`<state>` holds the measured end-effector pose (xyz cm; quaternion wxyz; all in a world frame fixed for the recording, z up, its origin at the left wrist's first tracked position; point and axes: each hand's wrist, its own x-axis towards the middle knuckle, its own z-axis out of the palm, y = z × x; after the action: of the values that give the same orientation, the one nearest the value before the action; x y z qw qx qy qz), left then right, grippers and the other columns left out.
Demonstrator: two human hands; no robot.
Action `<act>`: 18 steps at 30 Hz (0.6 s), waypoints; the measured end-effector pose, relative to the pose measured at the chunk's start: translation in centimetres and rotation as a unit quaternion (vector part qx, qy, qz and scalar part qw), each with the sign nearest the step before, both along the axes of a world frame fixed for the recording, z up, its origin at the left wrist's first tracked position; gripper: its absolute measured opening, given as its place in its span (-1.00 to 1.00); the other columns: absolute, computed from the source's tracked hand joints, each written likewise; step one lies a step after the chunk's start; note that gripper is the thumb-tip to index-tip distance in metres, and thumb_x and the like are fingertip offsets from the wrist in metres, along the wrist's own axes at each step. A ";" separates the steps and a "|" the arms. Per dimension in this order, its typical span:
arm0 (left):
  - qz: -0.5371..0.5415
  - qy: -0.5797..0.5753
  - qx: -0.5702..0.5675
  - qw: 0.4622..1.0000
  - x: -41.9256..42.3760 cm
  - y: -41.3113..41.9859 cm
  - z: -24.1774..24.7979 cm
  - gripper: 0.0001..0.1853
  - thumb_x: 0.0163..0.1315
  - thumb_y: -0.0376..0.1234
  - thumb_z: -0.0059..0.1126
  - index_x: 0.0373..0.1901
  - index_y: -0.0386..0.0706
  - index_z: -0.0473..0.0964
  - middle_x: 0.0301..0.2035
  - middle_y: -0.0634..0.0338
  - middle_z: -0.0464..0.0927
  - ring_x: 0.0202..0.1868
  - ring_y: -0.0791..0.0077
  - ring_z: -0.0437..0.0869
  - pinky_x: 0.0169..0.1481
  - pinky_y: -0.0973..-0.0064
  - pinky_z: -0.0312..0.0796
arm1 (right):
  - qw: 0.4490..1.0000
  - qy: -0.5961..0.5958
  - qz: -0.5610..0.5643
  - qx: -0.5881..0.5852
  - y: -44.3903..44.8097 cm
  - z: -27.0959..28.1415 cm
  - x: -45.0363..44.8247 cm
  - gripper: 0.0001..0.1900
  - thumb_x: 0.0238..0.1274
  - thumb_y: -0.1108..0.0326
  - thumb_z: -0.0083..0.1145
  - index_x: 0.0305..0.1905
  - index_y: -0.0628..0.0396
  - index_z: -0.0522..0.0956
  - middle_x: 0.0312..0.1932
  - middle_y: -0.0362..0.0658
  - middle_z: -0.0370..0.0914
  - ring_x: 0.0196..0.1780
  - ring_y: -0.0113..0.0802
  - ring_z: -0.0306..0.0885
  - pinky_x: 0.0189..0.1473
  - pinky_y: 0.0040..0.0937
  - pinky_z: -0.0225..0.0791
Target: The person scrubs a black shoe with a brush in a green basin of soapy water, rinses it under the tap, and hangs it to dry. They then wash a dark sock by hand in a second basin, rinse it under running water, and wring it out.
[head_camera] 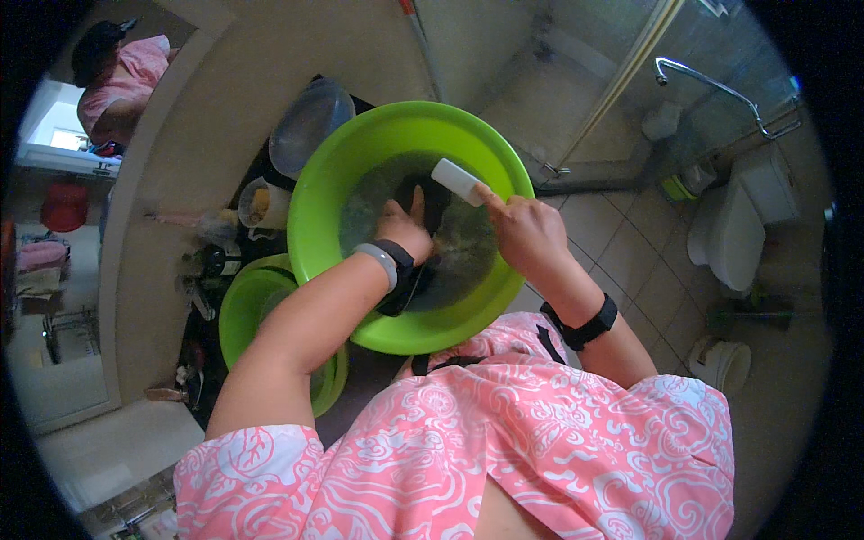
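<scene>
A large green plastic basin (317,175) holds cloudy water (466,236) in front of me. In it lies a black item (435,196), partly under the water; I cannot tell whether it is cloth or a shoe. My left hand (408,229) is down in the basin, gripping the black item, with some fingers hidden. A white plastic object (455,179), perhaps a brush, is held in my right hand (530,229) over the basin's right side. The right index finger rests along its end, and its underside is hidden.
Smaller green basins (236,310) stand at the left below a counter mirror (74,270). A clear tub (314,125) and a cup (262,204) sit behind them. To the right are a glass shower door (607,88), a toilet (732,236) and a white bucket (719,364).
</scene>
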<state>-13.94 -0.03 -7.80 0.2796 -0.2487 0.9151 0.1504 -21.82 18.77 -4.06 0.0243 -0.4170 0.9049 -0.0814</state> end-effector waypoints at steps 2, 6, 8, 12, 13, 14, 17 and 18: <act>-0.011 0.018 -0.005 1.000 0.4 0.1 -0.7 0.11 0.00 0.09 0.16 0.40 -0.16 -0.33 0.24 -0.45 -0.09 0.25 -0.27 0.15 0.34 0.16 0.08 | 1.000 -0.005 -0.002 -0.008 -0.1 0.0 0.2 -0.55 0.18 0.34 -0.06 0.21 -0.19 0.35 -0.51 -0.10 0.51 -0.46 -0.18 0.54 -0.47 -0.23 0.41; -0.033 0.039 -0.035 0.998 1.0 -0.2 -2.7 0.06 0.02 0.04 0.15 0.40 -0.16 -0.29 0.11 -0.39 0.11 0.16 -0.22 0.24 0.27 0.17 0.16 | 0.999 0.004 0.017 -0.035 -0.4 0.0 0.6 -0.44 0.07 0.43 -0.03 0.25 -0.18 0.31 -0.56 -0.09 0.49 -0.52 -0.13 0.54 -0.56 -0.22 0.42; -0.040 0.064 -0.065 0.995 1.2 -0.3 -3.8 0.06 -0.01 0.01 0.21 0.40 -0.13 -0.25 0.01 -0.33 0.22 0.08 -0.13 0.32 0.19 0.22 0.24 | 0.999 -0.017 0.015 -0.036 -0.5 0.1 0.7 -0.44 0.06 0.42 -0.03 0.25 -0.18 0.31 -0.55 -0.09 0.49 -0.51 -0.14 0.54 -0.56 -0.23 0.42; -0.041 0.032 -0.093 0.994 1.1 -0.5 -5.8 0.05 -0.02 -0.02 0.22 0.41 -0.07 -0.25 0.02 -0.33 0.21 0.08 -0.09 0.34 0.14 0.20 0.30 | 1.000 -0.006 0.016 -0.008 -0.9 0.2 0.9 -0.51 0.10 0.38 -0.01 0.20 -0.15 0.36 -0.53 -0.18 0.47 -0.47 -0.24 0.53 -0.49 -0.29 0.39; -0.039 0.024 -0.110 0.993 1.0 -0.4 -6.1 0.05 -0.02 -0.03 0.22 0.41 -0.05 -0.26 0.03 -0.33 0.21 0.08 -0.08 0.34 0.13 0.19 0.31 | 1.000 -0.008 0.018 -0.007 -1.0 0.1 1.0 -0.51 0.09 0.38 0.00 0.20 -0.14 0.36 -0.53 -0.18 0.46 -0.47 -0.24 0.53 -0.49 -0.29 0.39; -0.032 0.004 -0.118 0.993 0.9 -0.5 -6.4 0.05 -0.01 -0.04 0.22 0.41 -0.04 -0.27 0.04 -0.32 0.22 0.08 -0.07 0.35 0.12 0.19 0.32 | 1.000 -0.015 0.023 -0.005 -1.2 0.1 0.9 -0.50 0.09 0.38 0.00 0.20 -0.13 0.36 -0.53 -0.19 0.46 -0.47 -0.25 0.52 -0.50 -0.29 0.38; -0.049 -0.010 -0.128 0.990 0.7 -0.5 -6.7 0.05 -0.01 -0.05 0.21 0.41 -0.04 -0.28 0.06 -0.32 0.22 0.10 -0.07 0.34 0.17 0.14 0.26 | 0.999 0.016 0.030 -0.025 -1.5 -0.2 0.8 -0.51 0.09 0.38 0.00 0.20 -0.14 0.37 -0.53 -0.19 0.46 -0.48 -0.25 0.52 -0.50 -0.29 0.38; -0.054 -0.017 -0.110 0.992 0.7 -0.6 -6.6 0.06 -0.01 -0.04 0.21 0.41 -0.06 -0.28 0.06 -0.33 0.22 0.11 -0.09 0.33 0.19 0.14 0.24 | 0.999 0.008 0.033 -0.019 -1.6 -0.2 0.8 -0.51 0.10 0.38 -0.01 0.20 -0.14 0.37 -0.54 -0.20 0.46 -0.48 -0.25 0.52 -0.50 -0.29 0.38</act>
<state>-13.24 -0.60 -14.43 0.2743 -0.2304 0.9332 0.0292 -21.05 17.16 -4.29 0.0121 -0.4476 0.8892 -0.0942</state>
